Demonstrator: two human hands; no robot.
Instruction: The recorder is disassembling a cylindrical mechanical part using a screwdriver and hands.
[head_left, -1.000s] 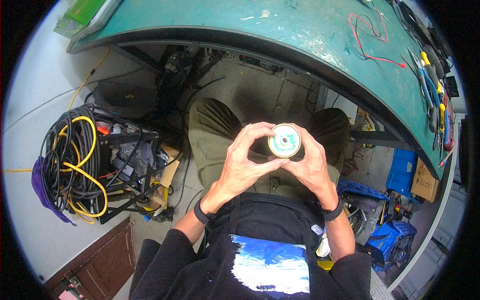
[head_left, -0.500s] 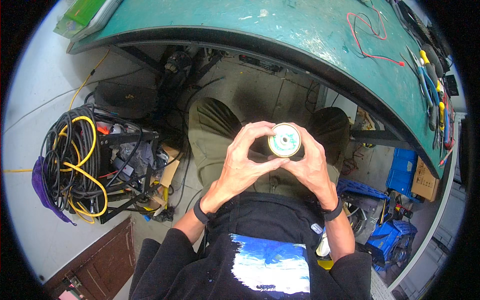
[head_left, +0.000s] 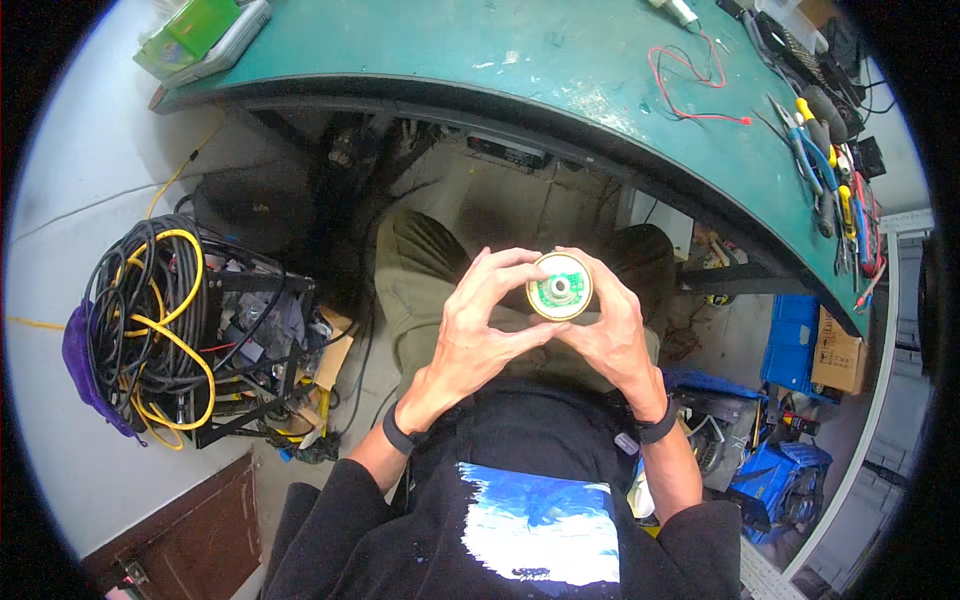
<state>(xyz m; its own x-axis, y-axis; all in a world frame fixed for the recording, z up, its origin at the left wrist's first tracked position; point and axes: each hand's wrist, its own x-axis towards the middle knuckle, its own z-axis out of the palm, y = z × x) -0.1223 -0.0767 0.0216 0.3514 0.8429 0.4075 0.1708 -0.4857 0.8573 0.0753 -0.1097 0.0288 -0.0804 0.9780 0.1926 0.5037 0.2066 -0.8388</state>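
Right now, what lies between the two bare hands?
In the head view, a round, gold-rimmed part with a green-and-white face sits between the left hand and right hand, both touching it.

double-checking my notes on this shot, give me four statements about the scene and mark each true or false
1. The left hand and right hand both touch the round, gold-rimmed part with green on its face. True.
2. The thin red-and-black wire hangs from the left hand. False: it lies on the green tabletop.
3. Coiled black and yellow cables are on the view's left. True.
4. The brown cardboard box stands on the tabletop. False: it sits below, beside the blue plastic crate.
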